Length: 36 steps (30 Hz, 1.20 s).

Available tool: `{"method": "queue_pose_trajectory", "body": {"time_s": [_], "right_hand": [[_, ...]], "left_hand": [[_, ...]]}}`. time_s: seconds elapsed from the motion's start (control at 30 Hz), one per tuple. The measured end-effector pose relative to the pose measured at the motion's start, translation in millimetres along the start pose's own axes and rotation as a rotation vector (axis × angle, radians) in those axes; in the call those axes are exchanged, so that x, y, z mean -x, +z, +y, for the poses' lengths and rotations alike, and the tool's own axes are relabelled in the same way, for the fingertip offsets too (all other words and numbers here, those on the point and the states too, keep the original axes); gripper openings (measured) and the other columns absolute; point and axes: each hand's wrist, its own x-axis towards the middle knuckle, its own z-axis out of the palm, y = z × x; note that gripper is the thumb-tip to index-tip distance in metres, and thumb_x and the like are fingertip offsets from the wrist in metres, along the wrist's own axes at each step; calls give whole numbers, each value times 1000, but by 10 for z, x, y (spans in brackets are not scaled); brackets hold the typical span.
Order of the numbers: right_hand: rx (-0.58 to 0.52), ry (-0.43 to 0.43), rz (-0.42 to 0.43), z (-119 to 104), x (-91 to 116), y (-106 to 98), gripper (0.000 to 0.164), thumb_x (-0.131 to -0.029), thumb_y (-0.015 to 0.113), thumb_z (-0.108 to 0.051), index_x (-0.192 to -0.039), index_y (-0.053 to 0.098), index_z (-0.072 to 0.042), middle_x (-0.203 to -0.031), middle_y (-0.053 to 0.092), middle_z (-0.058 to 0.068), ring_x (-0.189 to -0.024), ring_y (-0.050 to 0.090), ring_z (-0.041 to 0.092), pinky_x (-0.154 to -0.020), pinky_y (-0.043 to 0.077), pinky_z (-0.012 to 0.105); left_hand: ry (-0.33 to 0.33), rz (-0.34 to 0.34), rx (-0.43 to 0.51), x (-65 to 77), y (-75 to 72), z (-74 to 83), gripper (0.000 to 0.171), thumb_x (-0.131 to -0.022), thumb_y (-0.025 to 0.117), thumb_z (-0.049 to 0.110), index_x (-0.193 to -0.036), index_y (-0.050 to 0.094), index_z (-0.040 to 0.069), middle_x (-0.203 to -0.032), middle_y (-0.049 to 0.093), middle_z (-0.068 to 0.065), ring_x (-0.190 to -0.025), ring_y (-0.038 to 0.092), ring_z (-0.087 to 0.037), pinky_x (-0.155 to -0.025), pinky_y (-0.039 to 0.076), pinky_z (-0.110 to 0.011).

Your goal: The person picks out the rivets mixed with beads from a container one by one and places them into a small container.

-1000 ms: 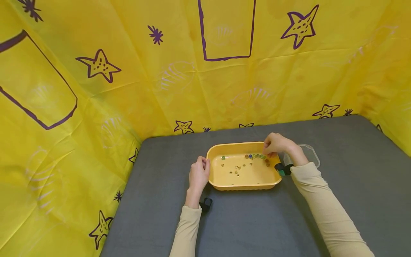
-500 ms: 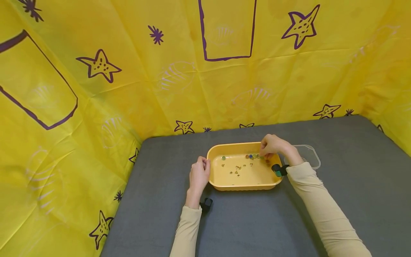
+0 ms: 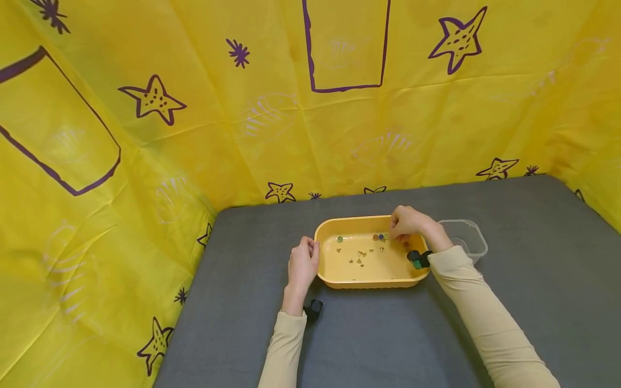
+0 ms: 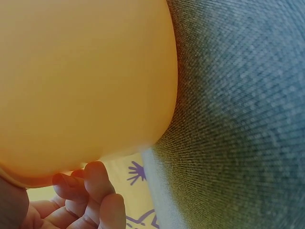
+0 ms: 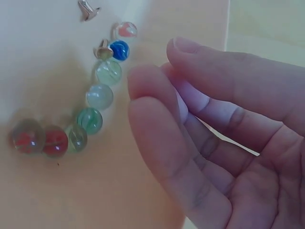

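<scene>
A yellow plastic tray (image 3: 371, 283) stands on the grey surface. My left hand (image 3: 302, 267) holds its left end, thumb and fingers on either side of the rim; in the left wrist view the fingertips (image 4: 97, 179) touch the tray's outer wall. Over the tray's back right part is my right hand (image 3: 411, 222), fingers bent, thumb apart from them, nothing visible between. Beside it lies a curved row of glass marbles, among them a blue marble (image 5: 119, 50) and a red marble (image 5: 55, 140). One green marble (image 3: 339, 239) sits apart at the back left.
Several small gold pins (image 3: 361, 254) with flat heads are scattered over the tray's floor; one gold pin (image 5: 88, 9) shows in the right wrist view. A clear plastic container (image 3: 480, 241) stands right of the tray. Yellow patterned cloth (image 3: 271, 151) hangs behind and to the left.
My right hand has moved left and slightly nearer along the marble row, now covering marbles that showed before. More of the clear container is visible. My left hand stays at the tray's rim.
</scene>
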Motion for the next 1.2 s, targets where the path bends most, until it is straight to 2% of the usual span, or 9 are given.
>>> {"method": "queue_pose_trajectory", "body": {"time_s": [0.13,0.33,0.6,0.7,0.97,1.2], "right_hand": [[1,-9,-4,-6,-40,42,27,-77,64,2,-55,49,-6,-53,53,8,-46,50,18,-50,42,30],[-5,-25,-14,-17,-75,106,27,-77,62,2,-55,49,-5,-51,49,6,-45,43,14,-47,36,25],[5,-16,-5,-47,-106,165,24,-75,63,4,-56,51,-5,-53,53,6,-47,50,16,-49,41,27],[3,-10,1,-50,-120,184,26,-73,63,5,-55,49,-7,-52,51,6,-47,51,16,-48,41,26],[46,7,11,-57,-139,231,16,-71,64,3,-59,56,-4,-55,57,7,-48,55,17,-50,46,28],[46,-16,2,-68,-147,258,13,-71,66,4,-61,58,0,-54,56,7,-47,54,15,-50,47,29]], "left_hand": [[-4,-3,0,2,-2,3,19,-94,54,21,-88,56,3,-67,55,-4,-54,50,-15,-52,42,-29],[7,6,3,15,0,-6,18,-93,55,20,-86,56,4,-65,55,-2,-53,50,-14,-51,42,-29],[48,37,14,17,1,-12,16,-92,56,18,-84,57,3,-63,54,-2,-52,50,-15,-50,41,-30],[49,39,9,11,2,-11,17,-92,56,18,-84,57,3,-63,54,-2,-52,50,-15,-50,41,-30],[49,35,13,13,7,-13,17,-93,55,18,-85,57,3,-63,53,-1,-52,49,-14,-49,41,-29],[41,26,13,8,6,-12,17,-93,55,17,-85,56,2,-63,52,-2,-52,48,-14,-49,40,-28]]}}
